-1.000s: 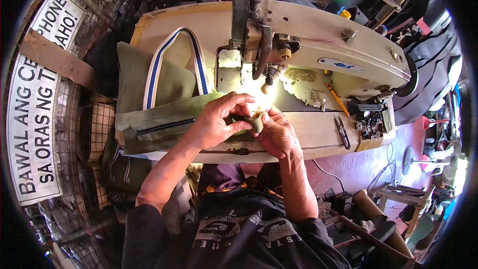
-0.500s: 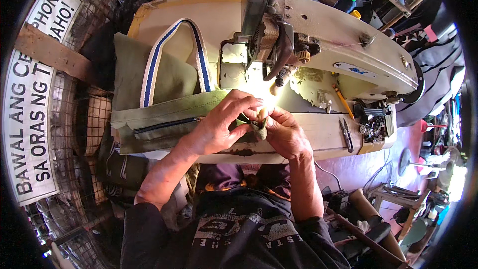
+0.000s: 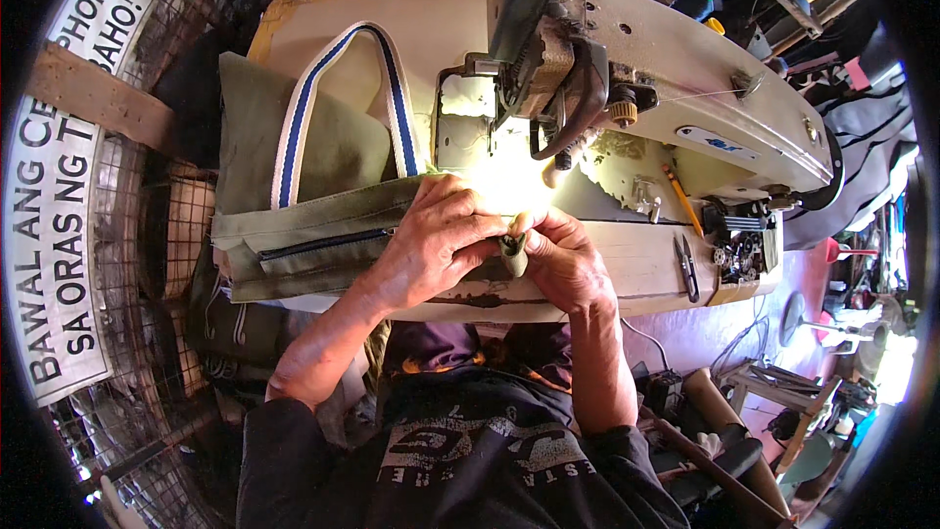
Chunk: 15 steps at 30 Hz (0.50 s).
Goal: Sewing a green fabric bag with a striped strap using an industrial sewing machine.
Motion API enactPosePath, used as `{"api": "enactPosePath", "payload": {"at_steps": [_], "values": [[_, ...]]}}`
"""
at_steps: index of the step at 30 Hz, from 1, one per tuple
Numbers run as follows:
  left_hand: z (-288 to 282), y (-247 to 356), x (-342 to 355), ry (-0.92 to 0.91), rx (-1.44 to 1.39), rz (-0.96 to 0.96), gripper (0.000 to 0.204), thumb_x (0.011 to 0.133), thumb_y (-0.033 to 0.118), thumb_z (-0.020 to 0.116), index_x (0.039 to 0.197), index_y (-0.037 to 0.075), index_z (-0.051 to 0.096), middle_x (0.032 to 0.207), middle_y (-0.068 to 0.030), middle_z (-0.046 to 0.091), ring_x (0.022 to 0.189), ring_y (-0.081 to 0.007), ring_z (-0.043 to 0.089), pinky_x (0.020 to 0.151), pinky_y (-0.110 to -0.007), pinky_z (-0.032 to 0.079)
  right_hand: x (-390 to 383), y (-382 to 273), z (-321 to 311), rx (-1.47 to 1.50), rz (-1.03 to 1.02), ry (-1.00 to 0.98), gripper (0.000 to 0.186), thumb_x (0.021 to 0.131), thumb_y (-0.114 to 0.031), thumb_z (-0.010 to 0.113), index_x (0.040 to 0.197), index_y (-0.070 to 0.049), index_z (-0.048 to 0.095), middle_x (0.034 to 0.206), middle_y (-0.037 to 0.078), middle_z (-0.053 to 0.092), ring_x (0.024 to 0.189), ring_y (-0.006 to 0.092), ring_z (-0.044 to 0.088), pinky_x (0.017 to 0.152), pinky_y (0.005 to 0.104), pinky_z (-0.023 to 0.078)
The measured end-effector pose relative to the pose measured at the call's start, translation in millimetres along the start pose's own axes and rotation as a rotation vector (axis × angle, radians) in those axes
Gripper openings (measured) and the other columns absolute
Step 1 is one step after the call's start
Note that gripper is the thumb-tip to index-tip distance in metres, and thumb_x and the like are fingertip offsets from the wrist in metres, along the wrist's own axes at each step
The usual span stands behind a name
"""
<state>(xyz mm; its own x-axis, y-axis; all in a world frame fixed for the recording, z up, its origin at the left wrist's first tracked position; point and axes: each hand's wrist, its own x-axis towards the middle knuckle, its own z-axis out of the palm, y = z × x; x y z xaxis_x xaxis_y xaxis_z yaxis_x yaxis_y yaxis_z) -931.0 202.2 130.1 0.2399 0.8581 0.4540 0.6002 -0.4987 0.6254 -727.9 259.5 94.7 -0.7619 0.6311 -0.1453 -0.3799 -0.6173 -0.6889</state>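
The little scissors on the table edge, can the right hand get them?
Probably yes. The little scissors lie in the open on the table, just right of the right hand, with nothing between. But that hand and the left hand are both pinching a fold of green fabric, so it must let go first.

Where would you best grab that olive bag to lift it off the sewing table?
Probably by the blue-and-white striped strap, from the person's left. It arches up in an open loop over the olive bag, clear of both hands pinching fabric by the sewing machine.

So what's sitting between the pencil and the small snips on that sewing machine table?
In the head view, bare cream table separates the pencil from the snips; nothing lies between them.
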Motion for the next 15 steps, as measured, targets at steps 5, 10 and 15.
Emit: {"api": "enactPosePath", "payload": {"at_steps": [5, 10, 15], "values": [[-3.3, -5.6, 0.2, -0.050, -0.070, 0.064, 0.041, 0.067, 0.008, 0.079, 0.106, 0.012, 0.066, 0.110, 0.0001, 0.062, 0.110, -0.0244, 0.055, 0.097, -0.043, 0.040, -0.2, -2.6, 4.6, 0.030, -0.023, -0.016, 0.013, 0.091, -0.012, 0.070, 0.100, -0.004, 0.065, 0.096, 0.002, 0.066, 0.085, 0.0099, 0.059, 0.076, 0.0236, 0.047], [-1.9, -7.4, -1.3, -0.025, -0.097, 0.108, 0.039, 0.065, 0.008, 0.080, 0.101, 0.012, 0.067, 0.102, 0.0012, 0.062, 0.105, -0.0236, 0.057, 0.094, -0.043, 0.041, 1.9, -6.5, 4.2, 0.015, 0.040, -0.032, 0.014, 0.090, -0.012, 0.072, 0.100, -0.004, 0.065, 0.094, 0.001, 0.066, 0.084, 0.0103, 0.060, 0.077, 0.0248, 0.048], [0.2, -6.0, -1.4, 0.042, -0.138, 0.105, 0.037, 0.068, 0.007, 0.080, 0.102, 0.010, 0.066, 0.102, -0.0017, 0.062, 0.099, -0.0250, 0.059, 0.091, -0.042, 0.044, 1.7, -6.4, 4.3, -0.051, 0.047, -0.006, 0.014, 0.087, -0.012, 0.075, 0.096, -0.005, 0.066, 0.089, 0.000, 0.065, 0.081, 0.0094, 0.058, 0.075, 0.0240, 0.048]]}}
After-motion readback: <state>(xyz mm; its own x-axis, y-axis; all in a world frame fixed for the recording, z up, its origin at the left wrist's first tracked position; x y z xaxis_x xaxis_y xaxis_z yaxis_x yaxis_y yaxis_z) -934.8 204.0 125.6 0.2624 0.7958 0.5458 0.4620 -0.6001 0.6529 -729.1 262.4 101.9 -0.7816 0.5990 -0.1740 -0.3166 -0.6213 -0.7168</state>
